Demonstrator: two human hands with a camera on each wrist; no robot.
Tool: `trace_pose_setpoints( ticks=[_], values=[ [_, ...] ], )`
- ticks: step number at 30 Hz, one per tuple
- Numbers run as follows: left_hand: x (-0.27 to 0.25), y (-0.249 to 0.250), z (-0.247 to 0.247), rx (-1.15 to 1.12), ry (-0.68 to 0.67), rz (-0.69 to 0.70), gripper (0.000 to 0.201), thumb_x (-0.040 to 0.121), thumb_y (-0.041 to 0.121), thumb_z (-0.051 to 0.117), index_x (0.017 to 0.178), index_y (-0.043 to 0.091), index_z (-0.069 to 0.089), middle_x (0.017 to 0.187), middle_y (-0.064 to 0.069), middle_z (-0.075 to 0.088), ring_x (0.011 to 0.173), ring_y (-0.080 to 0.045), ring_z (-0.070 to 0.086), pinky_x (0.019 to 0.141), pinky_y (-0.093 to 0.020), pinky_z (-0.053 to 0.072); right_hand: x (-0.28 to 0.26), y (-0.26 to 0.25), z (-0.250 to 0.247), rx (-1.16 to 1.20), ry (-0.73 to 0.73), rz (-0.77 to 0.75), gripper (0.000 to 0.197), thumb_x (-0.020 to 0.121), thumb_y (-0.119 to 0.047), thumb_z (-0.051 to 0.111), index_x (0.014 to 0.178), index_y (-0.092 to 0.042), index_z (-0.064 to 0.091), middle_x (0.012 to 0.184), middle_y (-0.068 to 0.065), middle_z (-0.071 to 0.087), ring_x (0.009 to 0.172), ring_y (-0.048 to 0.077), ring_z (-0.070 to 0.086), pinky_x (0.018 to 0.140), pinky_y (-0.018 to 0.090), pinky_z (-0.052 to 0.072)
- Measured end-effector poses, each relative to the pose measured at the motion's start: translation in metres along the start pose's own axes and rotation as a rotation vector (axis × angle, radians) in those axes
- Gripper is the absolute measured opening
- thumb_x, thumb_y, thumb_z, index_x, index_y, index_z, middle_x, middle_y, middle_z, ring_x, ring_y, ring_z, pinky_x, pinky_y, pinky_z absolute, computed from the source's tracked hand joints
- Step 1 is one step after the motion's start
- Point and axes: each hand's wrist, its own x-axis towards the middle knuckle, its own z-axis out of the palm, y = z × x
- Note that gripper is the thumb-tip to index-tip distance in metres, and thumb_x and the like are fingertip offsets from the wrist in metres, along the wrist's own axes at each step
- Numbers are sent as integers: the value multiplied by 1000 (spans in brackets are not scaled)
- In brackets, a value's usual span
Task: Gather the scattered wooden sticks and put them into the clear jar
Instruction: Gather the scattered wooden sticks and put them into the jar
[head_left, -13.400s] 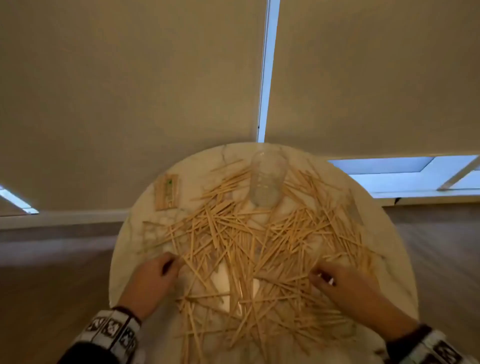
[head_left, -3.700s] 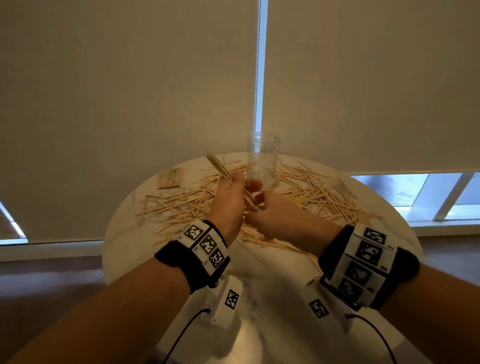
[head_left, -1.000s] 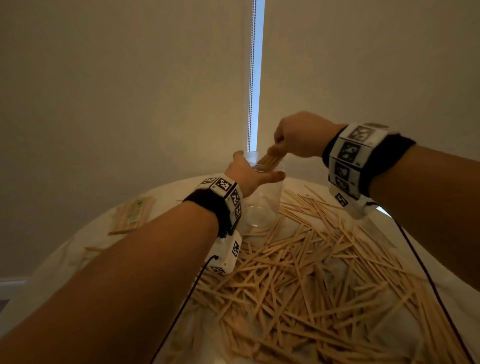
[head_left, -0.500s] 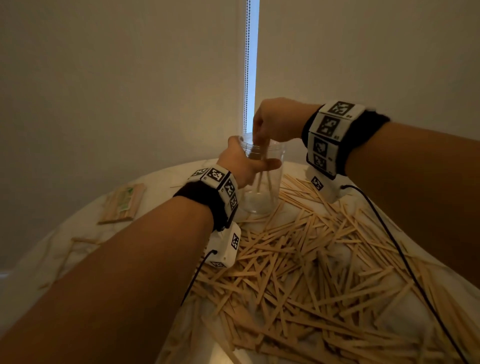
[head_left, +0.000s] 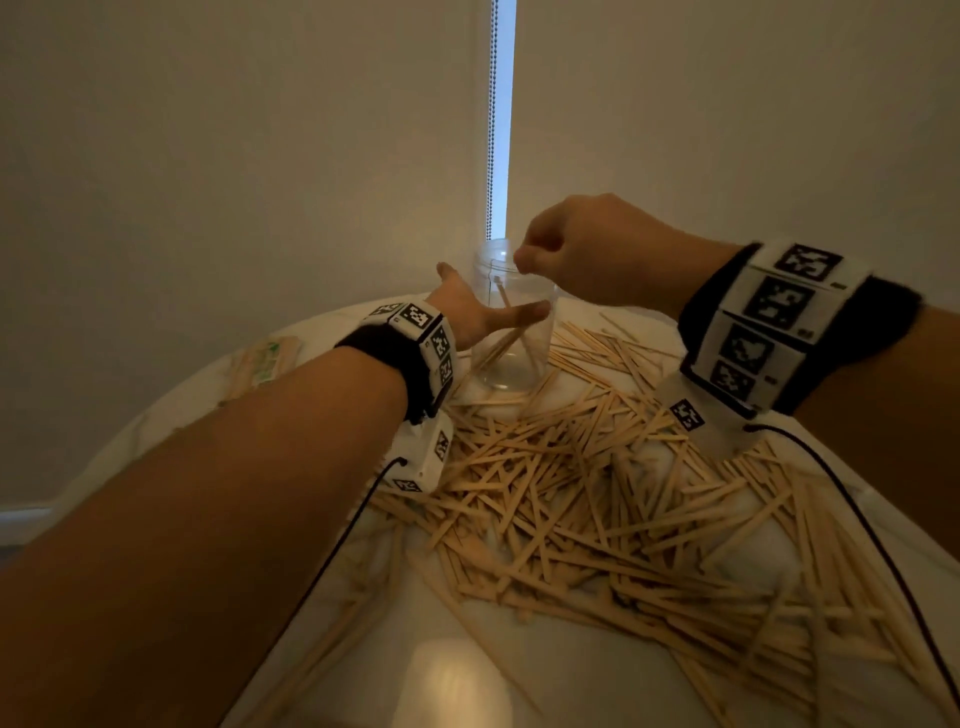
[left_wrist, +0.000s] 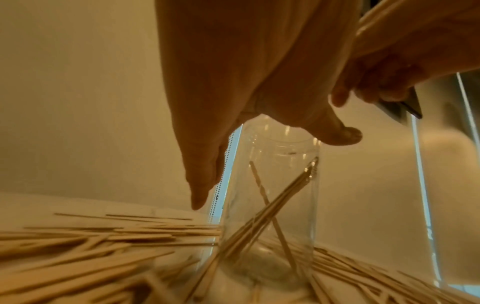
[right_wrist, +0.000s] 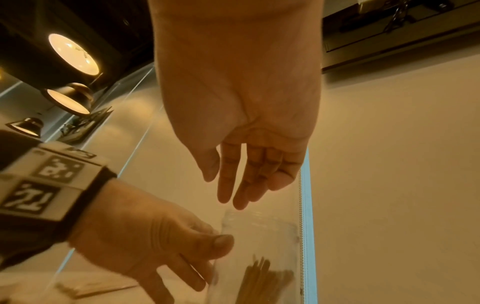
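Observation:
The clear jar stands upright at the far side of the round table, with several wooden sticks leaning inside it. My left hand is beside the jar with fingers straight and spread; its thumb lies across the jar's front. In the left wrist view the fingers hang apart from the jar. My right hand hovers just above the rim and holds nothing; its fingers hang loose. A large pile of scattered sticks covers the table in front of the jar.
A wrapped pack of sticks lies at the table's far left. A blind with a bead chain hangs right behind the jar. Wrist-camera cables trail over the sticks. Bare tabletop shows at the near left.
My right hand let its sticks fall into the jar and rose above the rim, empty. My left hand loosened from gripping the jar, and its fingers spread out.

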Motion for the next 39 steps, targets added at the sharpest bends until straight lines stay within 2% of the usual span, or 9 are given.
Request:
trace_pose_setpoints(
  ticks=[4, 8, 12, 14, 18, 23, 27, 32, 39],
  values=[
    [-47, -22, -16, 314, -119, 18, 96, 67, 78, 69, 136, 13, 56, 131, -4, 61, 108, -18, 57, 96, -33, 44, -67, -2, 3, -52, -318, 19, 33, 96, -49, 53, 112, -24, 69, 103, -3, 69, 87, 13, 62, 74, 26, 48],
    [-112, -56, -33, 381, -182, 68, 58, 73, 61, 78, 114, 21, 72, 111, 2, 71, 101, -15, 61, 89, -28, 46, -127, 14, 19, -170, -674, 148, 60, 84, -72, 53, 124, -28, 62, 120, -7, 65, 104, 15, 61, 93, 36, 50],
    [-174, -75, -57, 547, -294, -22, 51, 68, 65, 78, 91, 19, 70, 76, 4, 67, 74, -14, 59, 61, -25, 45, -173, 19, 25, -219, -802, 281, 92, 63, -90, 51, 123, -21, 59, 93, -9, 65, 75, 10, 62, 65, 25, 54],
    [-201, -82, -67, 595, -423, -123, 64, 60, 71, 80, 98, 23, 64, 80, 4, 67, 68, -12, 60, 55, -25, 51, -184, 12, 29, -273, -850, 299, 109, 54, -93, 55, 129, -14, 56, 110, -1, 68, 87, 15, 65, 73, 26, 55],
    [-243, -93, -60, 707, -532, -194, 85, 48, 72, 85, 114, 34, 49, 109, 5, 63, 84, -13, 64, 68, -34, 60, -188, -13, 39, -303, -789, 235, 113, 56, -81, 72, 139, -11, 43, 129, 5, 60, 108, 23, 59, 92, 35, 52],
    [-238, -80, -47, 732, -468, -10, 65, 69, 54, 84, 120, 28, 55, 108, 9, 55, 86, -11, 51, 74, -27, 43, -173, -32, 45, -233, -716, 129, 58, 74, -54, 79, 110, -10, 66, 98, 2, 68, 89, 21, 60, 71, 30, 47],
    [-228, -73, -39, 773, -445, 72, 53, 72, 49, 84, 116, 26, 63, 107, 9, 60, 95, -14, 54, 83, -27, 46, -169, -39, 49, -241, -669, 80, 48, 77, -47, 79, 107, -10, 71, 101, 6, 70, 89, 23, 61, 65, 28, 43],
    [-215, -68, -34, 758, -409, 107, 41, 74, 43, 85, 108, 25, 68, 96, 9, 59, 87, -13, 53, 73, -24, 38, -171, -42, 61, -219, -520, 2, 29, 79, -39, 74, 80, -11, 65, 81, 8, 64, 73, 22, 55, 58, 31, 42],
    [-214, -66, -27, 778, -331, 181, 31, 81, 38, 79, 108, 24, 71, 83, 14, 55, 83, -10, 51, 68, -23, 34, -171, -43, 66, -184, -525, -53, 29, 91, -30, 63, 115, -14, 61, 108, 4, 63, 94, 21, 56, 75, 32, 47]
  ],
)
